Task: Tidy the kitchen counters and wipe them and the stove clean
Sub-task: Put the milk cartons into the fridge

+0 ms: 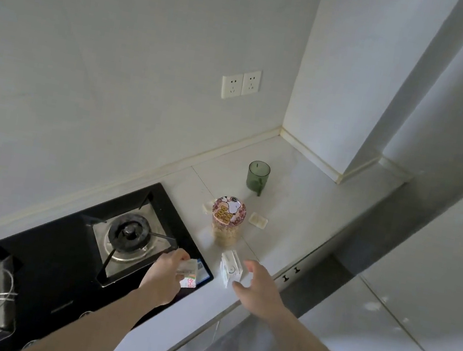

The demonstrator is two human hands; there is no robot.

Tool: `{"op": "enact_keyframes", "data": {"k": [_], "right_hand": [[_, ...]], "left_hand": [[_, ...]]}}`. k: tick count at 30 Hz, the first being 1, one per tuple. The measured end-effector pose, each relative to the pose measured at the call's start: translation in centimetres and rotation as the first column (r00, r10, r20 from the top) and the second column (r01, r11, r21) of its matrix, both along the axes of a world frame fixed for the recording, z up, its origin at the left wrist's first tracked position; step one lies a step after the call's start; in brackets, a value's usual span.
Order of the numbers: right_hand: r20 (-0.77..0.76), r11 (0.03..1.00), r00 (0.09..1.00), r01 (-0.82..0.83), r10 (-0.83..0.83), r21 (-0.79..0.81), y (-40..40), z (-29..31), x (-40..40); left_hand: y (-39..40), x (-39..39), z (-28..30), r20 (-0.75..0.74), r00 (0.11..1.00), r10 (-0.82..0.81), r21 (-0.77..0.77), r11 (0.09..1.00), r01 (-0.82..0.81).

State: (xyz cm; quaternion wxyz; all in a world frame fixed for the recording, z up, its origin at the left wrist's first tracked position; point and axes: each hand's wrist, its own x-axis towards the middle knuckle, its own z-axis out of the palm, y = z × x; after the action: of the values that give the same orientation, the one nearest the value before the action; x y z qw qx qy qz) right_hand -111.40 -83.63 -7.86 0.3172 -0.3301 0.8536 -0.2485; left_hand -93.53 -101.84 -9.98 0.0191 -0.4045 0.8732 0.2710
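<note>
**At the stove corner: left hand holding a packet, right hand spread beside a white box**

On the pale stone table (307,187), to the right of the black glass gas stove (60,254), the task's loose items stand in a rough line running away from the person. The left hand (162,276) is over the stove's right edge; its grip is closed around a small white paper packet with red and green print (189,276). The right hand (259,286) hovers with its grip wide — fingers spread and relaxed, holding nothing — just beside a small white plastic box (230,269) that stands on the table near the stove's right front corner. Whether the fingertips touch the box cannot be told.

Behind the box stands a clear cylindrical jar with a pink cartoon-dog lid (227,220). Two small flat white trays lie either side of it — one at left (207,206), one at right (258,220). Farther back stands a translucent green cup (258,175). A double white wall socket (240,84) is set in the wall above.
</note>
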Motion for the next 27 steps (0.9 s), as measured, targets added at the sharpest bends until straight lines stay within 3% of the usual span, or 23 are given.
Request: {"op": "enact_keyframes", "data": {"k": [10,14,21,27], "right_hand": [[-0.150,0.989,0.985,0.099,-0.082,0.111,-4.9,-2.7,0.4],[-0.180,0.993,0.978,0.109,-0.101,0.036,-5.6,-2.6,-0.3],[-0.147,0.980,0.989,-0.049,0.021,-0.191,-8.3,-1.6,1.4],[-0.146,0.984,0.982,-0.134,0.116,-0.120,-10.9,-1.4,3.1]], "left_hand": [[-3.1,1.6,-1.7,-0.056,0.997,-0.052,0.081,0.995,0.056],[-4.1,2.0,-2.0,-0.043,0.995,-0.085,0.088,0.992,0.089],[-4.9,2.2,-2.0,-0.058,0.989,-0.136,0.080,0.987,0.141],[-5.6,2.0,-1.9,-0.089,0.978,-0.187,0.070,0.979,0.193]]}}
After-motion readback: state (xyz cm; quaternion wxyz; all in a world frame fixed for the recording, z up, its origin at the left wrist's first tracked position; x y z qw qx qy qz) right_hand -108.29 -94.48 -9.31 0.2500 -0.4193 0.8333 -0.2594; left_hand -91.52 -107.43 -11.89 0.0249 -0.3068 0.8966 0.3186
